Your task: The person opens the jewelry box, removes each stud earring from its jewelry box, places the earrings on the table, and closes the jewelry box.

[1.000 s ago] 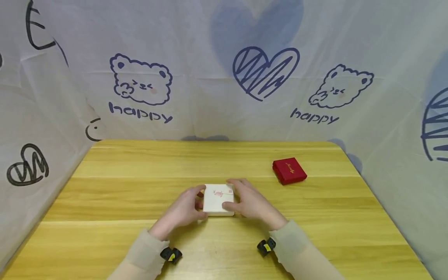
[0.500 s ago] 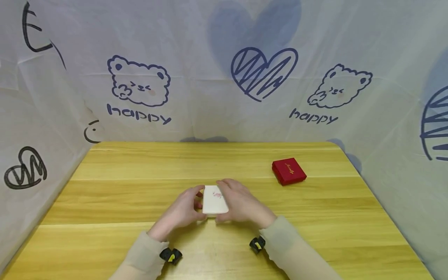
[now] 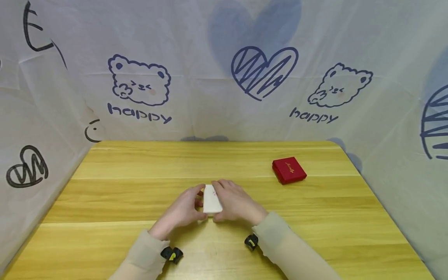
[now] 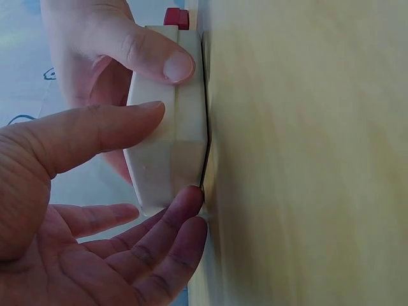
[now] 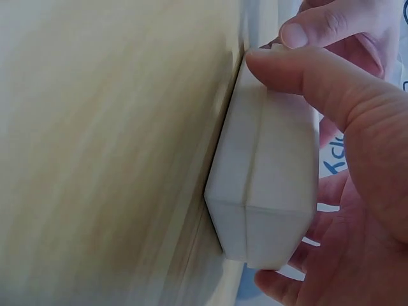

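A small white box (image 3: 212, 200) with a pink print on its lid is at the middle of the wooden table. A seam runs around its sides in both wrist views. My left hand (image 3: 182, 207) is at its left end, with the thumb on the front side and the fingertips (image 4: 188, 201) curled at the end's lower edge. My right hand (image 3: 235, 203) reaches over the lid and grips the box across front and back, its thumb (image 5: 277, 69) on the front side. The right part of the lid is hidden under this hand.
A red box (image 3: 289, 170) with gold lettering lies on the table (image 3: 147, 161), farther back and to the right. Behind the table hangs a white cloth (image 3: 203, 105) with bear and heart drawings.
My right hand has slid left across the lid, from the box's right end to its middle, covering more of the print. The left hand and the red box have stayed in place.
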`<act>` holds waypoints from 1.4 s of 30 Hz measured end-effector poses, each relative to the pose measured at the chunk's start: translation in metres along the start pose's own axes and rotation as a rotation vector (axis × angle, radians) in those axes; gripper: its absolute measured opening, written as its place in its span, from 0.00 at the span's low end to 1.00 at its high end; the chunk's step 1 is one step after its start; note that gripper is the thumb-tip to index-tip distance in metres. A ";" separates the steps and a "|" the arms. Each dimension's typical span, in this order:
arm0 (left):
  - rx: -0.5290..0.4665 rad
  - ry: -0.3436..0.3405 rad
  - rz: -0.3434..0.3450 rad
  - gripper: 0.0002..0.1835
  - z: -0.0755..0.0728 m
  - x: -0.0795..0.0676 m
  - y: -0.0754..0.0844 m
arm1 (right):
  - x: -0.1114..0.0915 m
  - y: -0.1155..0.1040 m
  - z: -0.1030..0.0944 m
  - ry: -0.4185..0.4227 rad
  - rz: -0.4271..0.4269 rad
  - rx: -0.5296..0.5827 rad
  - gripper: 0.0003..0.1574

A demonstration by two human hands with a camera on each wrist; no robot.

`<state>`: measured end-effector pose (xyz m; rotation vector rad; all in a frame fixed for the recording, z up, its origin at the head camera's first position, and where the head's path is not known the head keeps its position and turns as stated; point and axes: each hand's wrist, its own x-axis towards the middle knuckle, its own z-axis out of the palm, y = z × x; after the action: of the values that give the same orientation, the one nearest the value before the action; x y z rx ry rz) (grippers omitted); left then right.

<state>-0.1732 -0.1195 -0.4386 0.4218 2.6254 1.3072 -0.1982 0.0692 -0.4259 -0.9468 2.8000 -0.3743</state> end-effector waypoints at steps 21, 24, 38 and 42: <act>0.137 -0.076 0.010 0.55 -0.003 0.012 0.002 | 0.005 0.007 -0.001 0.022 -0.001 0.017 0.60; 0.108 -0.074 0.020 0.57 -0.004 0.013 0.001 | 0.004 0.008 -0.002 0.019 0.015 0.054 0.60; 0.102 -0.075 0.042 0.56 -0.002 0.016 -0.001 | 0.002 0.008 -0.004 0.027 0.018 0.127 0.57; 0.130 -0.093 0.044 0.57 -0.002 0.017 0.000 | 0.002 0.007 -0.004 0.023 0.007 0.097 0.56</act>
<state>-0.1902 -0.1151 -0.4381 0.5484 2.6459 1.1039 -0.2049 0.0737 -0.4237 -0.9167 2.7763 -0.5180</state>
